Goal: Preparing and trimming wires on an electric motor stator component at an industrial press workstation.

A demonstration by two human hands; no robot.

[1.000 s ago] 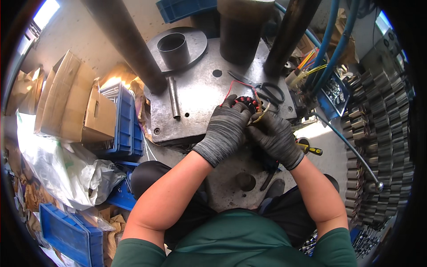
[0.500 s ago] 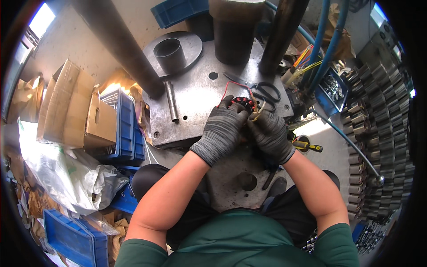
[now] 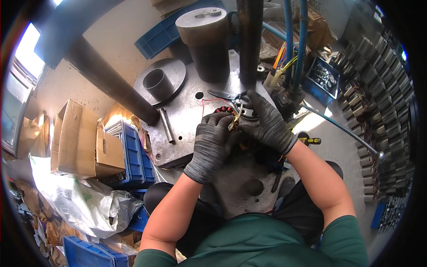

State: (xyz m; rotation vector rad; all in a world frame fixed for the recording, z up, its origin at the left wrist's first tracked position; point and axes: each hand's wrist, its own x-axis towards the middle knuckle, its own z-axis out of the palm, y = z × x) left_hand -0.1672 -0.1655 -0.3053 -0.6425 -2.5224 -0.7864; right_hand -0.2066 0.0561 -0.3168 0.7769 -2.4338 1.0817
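At the scuffed metal plate (image 3: 187, 118) near cartons (image 3: 73, 140), hands (image 3: 211, 140) flank a ring (image 3: 226, 109).

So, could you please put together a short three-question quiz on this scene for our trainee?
1. Left or right: which hand is nearer the scissors?
2. True or false: the left hand holds the red-and-black wound coil.
3. What stands on the round metal disc at the left of the metal plate?

Key:
1. The right hand.
2. True.
3. A short, open-topped metal cylinder.
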